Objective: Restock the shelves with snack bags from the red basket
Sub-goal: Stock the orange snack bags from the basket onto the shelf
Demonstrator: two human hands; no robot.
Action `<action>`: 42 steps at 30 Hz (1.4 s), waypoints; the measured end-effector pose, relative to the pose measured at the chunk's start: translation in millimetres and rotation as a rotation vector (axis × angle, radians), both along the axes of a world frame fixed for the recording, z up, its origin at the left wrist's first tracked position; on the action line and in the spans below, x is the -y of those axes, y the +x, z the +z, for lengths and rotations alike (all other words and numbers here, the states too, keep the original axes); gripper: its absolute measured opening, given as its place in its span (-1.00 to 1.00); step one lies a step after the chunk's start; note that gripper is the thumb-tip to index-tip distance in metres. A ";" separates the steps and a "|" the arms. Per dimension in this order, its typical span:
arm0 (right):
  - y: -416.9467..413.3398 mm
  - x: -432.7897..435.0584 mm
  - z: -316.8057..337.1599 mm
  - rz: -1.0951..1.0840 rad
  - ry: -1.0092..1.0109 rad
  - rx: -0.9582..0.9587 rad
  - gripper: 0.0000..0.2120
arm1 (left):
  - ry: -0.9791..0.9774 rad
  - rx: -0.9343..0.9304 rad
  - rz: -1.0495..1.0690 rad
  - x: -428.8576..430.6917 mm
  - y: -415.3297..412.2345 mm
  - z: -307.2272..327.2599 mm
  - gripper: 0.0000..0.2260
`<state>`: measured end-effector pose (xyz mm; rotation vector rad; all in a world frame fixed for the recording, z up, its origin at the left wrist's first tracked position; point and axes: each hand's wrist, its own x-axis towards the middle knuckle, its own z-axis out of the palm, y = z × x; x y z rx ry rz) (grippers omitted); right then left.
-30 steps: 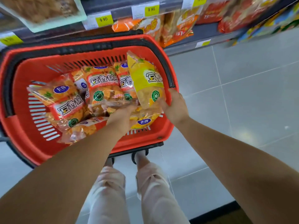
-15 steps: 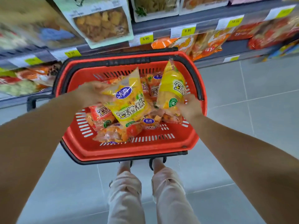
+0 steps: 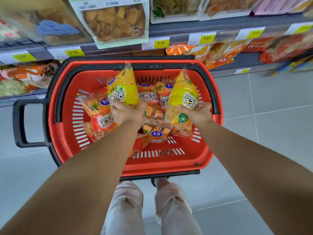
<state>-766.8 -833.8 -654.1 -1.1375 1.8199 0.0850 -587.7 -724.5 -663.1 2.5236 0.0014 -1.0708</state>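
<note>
Fingers point(image 3: 115, 106) of the left hand point(image 3: 126, 114) are clamped round the lower end of one yellow plastic snack bag point(image 3: 122, 86), which is held upright over the red slotted plastic basket point(image 3: 169, 167). Fingers point(image 3: 185, 108) of the right hand point(image 3: 199, 114) are curled round a second yellow snack bag point(image 3: 183, 97), which is raised near the basket's right wall. Several orange-red snack bags point(image 3: 100, 116) are seen lying in the basket bottom. Black folded handles point(image 3: 58, 99) are laid along the rim, and a black pull handle point(image 3: 18, 124) projects at the left. The basket is stood on grey floor tiles point(image 3: 271, 119), just before grey metal shelves point(image 3: 177, 29) that are stocked with packets and fitted with yellow price labels point(image 3: 160, 42).
</note>
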 end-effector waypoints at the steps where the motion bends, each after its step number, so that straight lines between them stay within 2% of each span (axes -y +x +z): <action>1: -1.9 1.3 -2.0 -0.014 0.026 0.030 0.01 | 0.021 0.010 0.040 0.1 8.0 -5.8 -0.08; 3: -4.6 0.7 -3.3 -0.064 0.089 0.116 0.06 | 0.031 -0.029 0.062 -2.7 30.6 -14.5 -0.14; 5: -5.1 -3.6 -3.5 -0.085 0.105 0.203 0.01 | -0.006 -0.092 0.035 -8.6 52.6 -20.6 -0.15; 8: -1.2 -15.7 2.6 -0.070 0.011 0.227 -0.10 | 0.005 -0.128 0.120 -23.2 72.6 -20.8 -0.12; 10: 2.8 -26.3 15.0 -0.078 -0.009 0.224 -0.11 | -0.026 -0.237 0.188 -34.3 77.4 -4.9 -0.18; 14: 11.8 -50.8 58.1 -0.093 0.034 0.250 -0.03 | -0.206 -0.664 0.271 -62.6 89.3 60.3 -0.44; 16: 21.3 -64.4 91.9 -0.070 0.041 0.303 0.04 | -0.272 -0.819 0.238 -75.7 96.0 100.9 -0.44; 19: 41.8 -76.9 146.9 -0.027 -0.015 0.395 0.03 | -0.373 -0.870 0.129 -85.8 107.0 159.7 -0.37; 22: 63.8 -82.7 205.4 0.009 -0.096 0.526 -0.16 | -0.502 -0.918 0.080 -91.2 115.9 216.9 -0.48; 24: 74.7 -88.1 244.6 0.050 -0.127 0.590 -0.10 | -0.597 -0.939 0.064 -97.5 122.6 251.6 -0.59; 26: 81.3 -96.5 278.8 0.065 -0.144 0.635 0.00 | -0.686 -0.939 0.054 -107.2 128.4 280.4 -0.55; 28: 86.0 -108.5 309.7 0.102 -0.193 0.629 -0.01 | -0.748 -0.941 0.060 -122.1 130.8 307.5 -0.50; 31: 90.0 -134.2 345.9 0.159 -0.302 0.634 -0.17 | -0.835 -0.856 0.042 -156.9 131.1 345.0 -0.52; 34: 89.3 -170.0 371.3 0.279 -0.441 0.605 -0.10 | -0.875 -0.700 0.033 -203.9 128.4 378.1 -0.59; 37: 85.6 -214.8 386.5 0.350 -0.620 0.591 -0.09 | -0.845 -0.463 0.061 -255.4 126.1 405.8 -0.72; 38: 85.4 -229.3 390.9 0.376 -0.668 0.572 -0.10 | -0.848 -0.345 0.100 -273.2 127.8 412.3 -0.67; 41: 91.7 -267.1 410.1 0.488 -0.774 0.416 -0.11 | -0.848 0.098 0.257 -331.5 141.9 433.8 -0.20; 42: 96.8 -277.5 417.4 0.526 -0.801 0.356 -0.13 | -0.845 0.225 0.259 -352.3 149.0 443.0 -0.10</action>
